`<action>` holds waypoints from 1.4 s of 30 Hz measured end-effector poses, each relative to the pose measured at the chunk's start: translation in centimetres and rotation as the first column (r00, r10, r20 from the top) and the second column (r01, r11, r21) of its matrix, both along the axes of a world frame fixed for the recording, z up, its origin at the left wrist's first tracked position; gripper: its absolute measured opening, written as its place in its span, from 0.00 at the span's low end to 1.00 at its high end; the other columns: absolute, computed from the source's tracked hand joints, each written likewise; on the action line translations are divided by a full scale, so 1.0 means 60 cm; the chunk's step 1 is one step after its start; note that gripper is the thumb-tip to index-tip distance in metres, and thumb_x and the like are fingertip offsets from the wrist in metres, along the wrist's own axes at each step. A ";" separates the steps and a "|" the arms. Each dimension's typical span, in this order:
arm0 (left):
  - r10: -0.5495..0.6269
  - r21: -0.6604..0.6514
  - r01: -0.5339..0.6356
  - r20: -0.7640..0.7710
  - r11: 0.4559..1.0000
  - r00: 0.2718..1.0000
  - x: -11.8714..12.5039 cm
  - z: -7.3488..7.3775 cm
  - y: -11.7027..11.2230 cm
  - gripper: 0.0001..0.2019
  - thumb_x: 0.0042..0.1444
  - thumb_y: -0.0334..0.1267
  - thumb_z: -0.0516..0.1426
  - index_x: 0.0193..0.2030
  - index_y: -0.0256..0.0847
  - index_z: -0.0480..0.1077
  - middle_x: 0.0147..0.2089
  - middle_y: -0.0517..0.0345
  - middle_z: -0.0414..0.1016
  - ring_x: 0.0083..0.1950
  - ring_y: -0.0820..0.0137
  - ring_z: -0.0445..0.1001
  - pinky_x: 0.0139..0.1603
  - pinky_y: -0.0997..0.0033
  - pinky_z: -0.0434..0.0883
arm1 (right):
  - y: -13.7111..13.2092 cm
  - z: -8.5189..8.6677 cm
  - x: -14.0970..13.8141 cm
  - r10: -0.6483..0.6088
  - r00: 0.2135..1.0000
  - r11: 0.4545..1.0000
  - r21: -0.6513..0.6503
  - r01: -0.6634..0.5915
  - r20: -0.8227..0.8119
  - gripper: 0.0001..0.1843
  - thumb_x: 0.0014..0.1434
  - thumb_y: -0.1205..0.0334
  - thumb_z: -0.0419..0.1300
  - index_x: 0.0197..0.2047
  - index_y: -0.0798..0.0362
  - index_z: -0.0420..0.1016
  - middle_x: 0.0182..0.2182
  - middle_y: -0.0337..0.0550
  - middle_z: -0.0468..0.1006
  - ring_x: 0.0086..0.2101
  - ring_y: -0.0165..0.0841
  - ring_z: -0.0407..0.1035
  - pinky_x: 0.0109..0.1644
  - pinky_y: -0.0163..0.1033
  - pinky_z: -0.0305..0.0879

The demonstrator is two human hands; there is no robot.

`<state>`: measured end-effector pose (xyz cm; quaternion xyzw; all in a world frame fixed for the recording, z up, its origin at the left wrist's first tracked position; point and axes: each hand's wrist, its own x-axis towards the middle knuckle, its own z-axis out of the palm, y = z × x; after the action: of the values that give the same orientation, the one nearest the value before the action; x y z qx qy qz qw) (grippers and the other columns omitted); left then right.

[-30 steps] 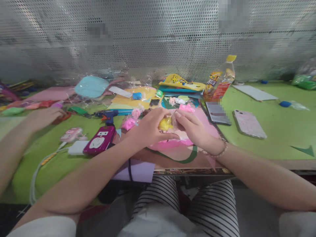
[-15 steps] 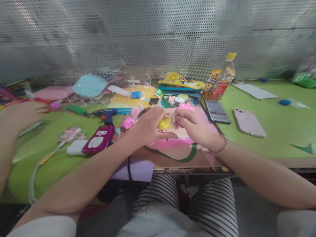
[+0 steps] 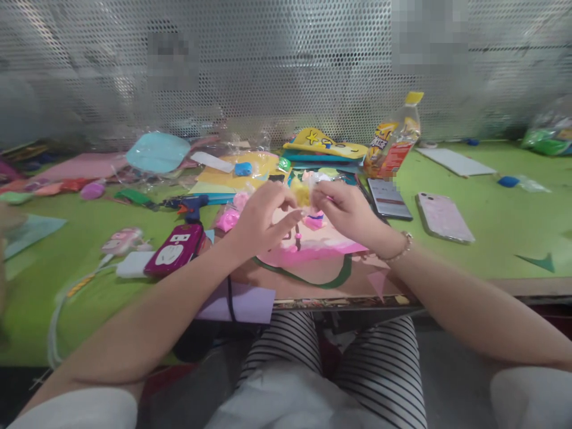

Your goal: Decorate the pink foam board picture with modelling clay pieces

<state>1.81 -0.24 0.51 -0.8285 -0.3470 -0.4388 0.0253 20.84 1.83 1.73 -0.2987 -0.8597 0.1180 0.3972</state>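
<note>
The person is working at a lump of yellow clay-like material (image 3: 302,193) in a clear wrapper (image 3: 313,192), and the step in hand is looking like teasing that wrapper open or away. The lump is hanging between the two hands, above the far part of a pink sheet (image 3: 333,239). The right hand (image 3: 343,205) is pinching the wrapper with bunched fingers; the left hand (image 3: 270,213) is curving toward the lump with its thumb standing apart from the forefinger, and whether its hidden fingertips are gripping anything, one cannot tell. The next move is probably calling for a steady hold on the lump from the left while the right is managing the thin plastic. Compared with the earlier frames, both hands and the lump are now sitting farther from the body, and a dark strip with pink bits (image 3: 298,237) and a blue-and-pink piece (image 3: 315,220) are now showing on the sheet. At the far left, a co-worker's hand (image 3: 8,220) is now appearing only as a blur at the edge, beside a pale blue sheet (image 3: 38,231) that is lying more fully in view.
</note>
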 end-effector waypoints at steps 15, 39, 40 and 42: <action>0.010 -0.138 -0.007 0.015 0.990 1.000 0.011 -0.010 0.005 0.14 0.61 0.35 0.46 0.23 0.41 0.52 0.21 0.65 0.56 0.23 0.75 0.57 0.25 0.70 0.55 | -0.013 -0.011 -0.017 0.029 0.995 1.000 -0.008 -0.028 0.092 0.09 0.51 0.73 0.47 0.24 0.52 0.57 0.21 0.36 0.62 0.24 0.27 0.55 0.27 0.34 0.48; -0.014 -0.181 -0.008 -0.124 0.984 0.992 -0.003 -0.023 0.025 0.22 0.56 0.48 0.55 0.54 0.41 0.60 0.48 0.51 0.70 0.47 0.64 0.70 0.46 0.63 0.68 | 0.016 0.009 0.013 0.002 0.987 0.988 -0.150 -0.027 -0.160 0.04 0.53 0.67 0.57 0.27 0.53 0.66 0.23 0.34 0.65 0.23 0.24 0.53 0.26 0.34 0.49; -0.003 -0.191 -0.022 -0.132 0.981 0.991 -0.003 -0.025 0.026 0.21 0.56 0.49 0.55 0.52 0.41 0.61 0.45 0.52 0.71 0.45 0.65 0.71 0.44 0.64 0.68 | 0.017 0.007 0.012 -0.006 0.985 0.994 -0.106 -0.013 -0.174 0.04 0.51 0.67 0.58 0.27 0.53 0.66 0.24 0.34 0.65 0.23 0.24 0.53 0.26 0.34 0.48; 0.005 -0.201 -0.036 -0.152 0.979 0.988 -0.002 -0.026 0.026 0.19 0.56 0.49 0.55 0.48 0.39 0.64 0.41 0.53 0.71 0.41 0.66 0.70 0.40 0.65 0.68 | 0.018 0.004 0.013 0.018 0.983 0.999 -0.033 -0.024 -0.182 0.04 0.50 0.69 0.60 0.28 0.53 0.68 0.26 0.35 0.66 0.24 0.24 0.53 0.26 0.34 0.48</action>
<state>1.69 1.33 -1.08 -0.8540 -0.3955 -0.3368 -0.0285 21.61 2.93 1.97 -0.2844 -0.8208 0.1639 0.4674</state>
